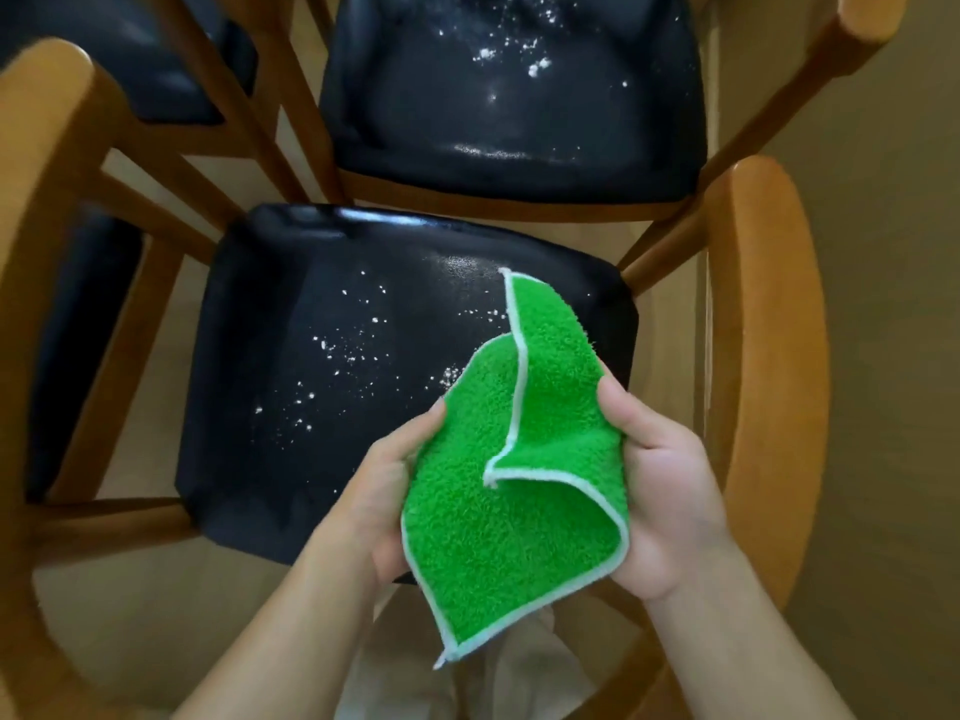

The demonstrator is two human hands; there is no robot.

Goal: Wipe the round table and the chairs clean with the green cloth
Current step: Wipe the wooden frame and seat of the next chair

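Nearest to me, I have the green cloth (514, 491) held up between both hands, above the front right corner of the near chair seat (363, 366) and not touching it. My left hand (387, 491) pinches its left edge with the thumb on top, and my right hand (654, 491) grips the right side, fingers curled behind the fabric. The cloth is soft, fluffy terry with a white hem; it looks light and floppy, folding over itself in the middle and drooping to a loose corner below my wrists. I judge it will bunch readily, so it is best gathered into a flat pad under one palm, not held by an edge, before it goes down. The glossy black seat beneath carries white crumbs (337, 350) scattered from its middle toward the right edge; that slick padding should release them easily. Beyond it, a second chair seat (514, 122) shows more white specks toward its far edge. The round table is not in view.
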